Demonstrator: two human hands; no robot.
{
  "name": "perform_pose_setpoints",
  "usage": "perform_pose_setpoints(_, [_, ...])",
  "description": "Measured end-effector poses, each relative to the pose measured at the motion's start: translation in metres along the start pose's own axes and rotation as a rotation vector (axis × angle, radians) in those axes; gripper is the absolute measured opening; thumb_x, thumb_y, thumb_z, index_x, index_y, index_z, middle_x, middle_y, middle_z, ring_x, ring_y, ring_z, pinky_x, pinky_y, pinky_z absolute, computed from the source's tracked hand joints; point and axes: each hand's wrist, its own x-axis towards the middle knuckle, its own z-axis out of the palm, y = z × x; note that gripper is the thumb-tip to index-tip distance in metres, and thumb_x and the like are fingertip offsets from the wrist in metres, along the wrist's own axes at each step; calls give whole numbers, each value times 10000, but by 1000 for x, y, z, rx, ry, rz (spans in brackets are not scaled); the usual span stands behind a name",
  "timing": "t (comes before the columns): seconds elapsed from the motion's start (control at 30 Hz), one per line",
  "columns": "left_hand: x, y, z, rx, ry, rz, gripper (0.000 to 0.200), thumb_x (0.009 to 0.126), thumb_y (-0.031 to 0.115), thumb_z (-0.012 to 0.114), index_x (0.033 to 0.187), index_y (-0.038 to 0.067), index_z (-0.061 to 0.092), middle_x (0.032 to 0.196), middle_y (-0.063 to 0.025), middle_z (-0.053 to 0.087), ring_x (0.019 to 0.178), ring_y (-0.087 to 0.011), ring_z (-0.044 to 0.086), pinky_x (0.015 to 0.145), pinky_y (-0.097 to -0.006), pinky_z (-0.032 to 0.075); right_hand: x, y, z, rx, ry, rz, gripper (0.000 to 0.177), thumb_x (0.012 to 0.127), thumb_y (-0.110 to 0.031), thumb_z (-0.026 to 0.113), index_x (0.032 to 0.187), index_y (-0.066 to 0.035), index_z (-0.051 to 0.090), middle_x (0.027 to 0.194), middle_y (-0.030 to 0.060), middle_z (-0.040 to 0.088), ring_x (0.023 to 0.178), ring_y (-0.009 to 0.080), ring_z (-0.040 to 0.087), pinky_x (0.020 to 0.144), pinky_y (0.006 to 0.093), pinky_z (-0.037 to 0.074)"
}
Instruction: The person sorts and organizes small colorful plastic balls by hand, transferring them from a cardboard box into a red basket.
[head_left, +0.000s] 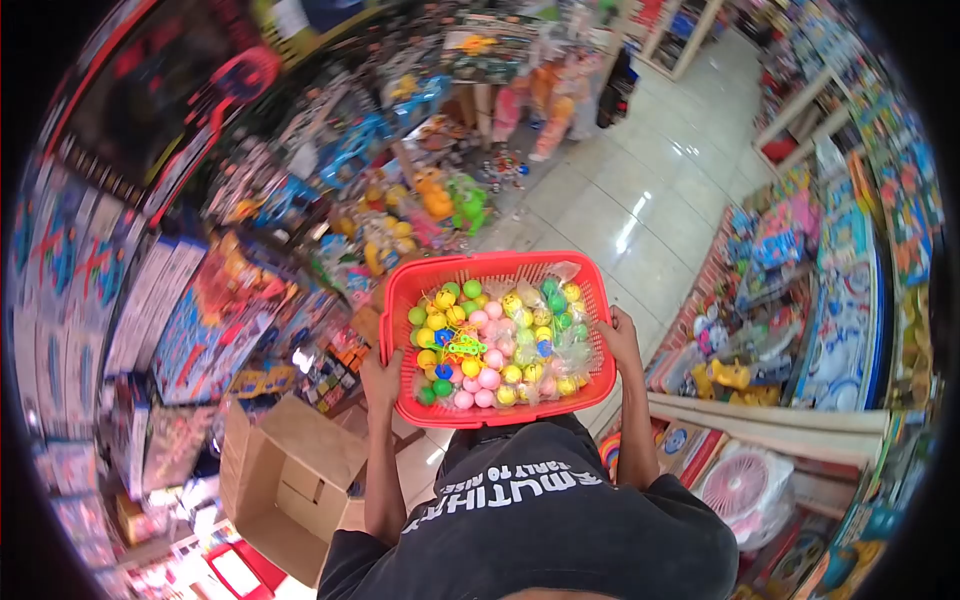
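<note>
A red plastic basket with slatted walls is held level in front of my body, over the tiled floor. It is filled with small balls in yellow, pink and green, many of them in clear plastic bags. A yellow and green plastic toy piece and some blue pieces lie on top of the balls at the left. My left hand is closed on the basket's left side. At its right side my right hand grips the rim. The undersides of both hands' fingers are hidden by the basket.
An open cardboard box stands at my lower left. Boxed toys are stacked along the left. Plush and plastic toys crowd the floor ahead. A tiled aisle runs forward between shelves. A pink fan in plastic wrap sits at the right.
</note>
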Motion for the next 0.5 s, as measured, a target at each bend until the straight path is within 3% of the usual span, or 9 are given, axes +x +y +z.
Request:
perform_pose_setpoints(0.1, [20, 19, 41, -51, -17, 184, 281, 770, 175, 598, 965, -27, 592, 738, -180, 621, 662, -255, 605, 645, -351, 462, 0, 1, -35, 68, 110, 19, 96, 759, -83, 614, 794, -11, 562, 642, 11, 566, 530, 50, 488, 482, 219, 386])
perform_pose_setpoints(0.3, [37, 97, 126, 12, -111, 302, 264, 784, 168, 595, 962, -26, 600, 756, -178, 627, 680, -248, 609, 658, -351, 467, 37, 23, -126, 125, 221, 37, 93, 768, -87, 621, 779, -14, 563, 644, -5, 557, 560, 47, 491, 508, 211, 387])
perform_pose_setpoints(0.43, [45, 150, 191, -88, -207, 296, 271, 791, 182, 591, 966, -25, 602, 760, -179, 629, 689, -238, 614, 662, -351, 466, 46, 34, -189, 134, 300, 14, 92, 769, -82, 623, 765, -20, 555, 646, -19, 543, 567, 35, 472, 511, 207, 377])
perform_pose_setpoints(0.5, [46, 172, 221, 11, -239, 279, 272, 805, 197, 585, 960, -26, 602, 757, -180, 628, 679, -218, 606, 661, -344, 465, 52, 40, -221, 158, 334, 5, 92, 769, -80, 625, 764, -21, 553, 647, -23, 539, 566, 32, 465, 507, 206, 372])
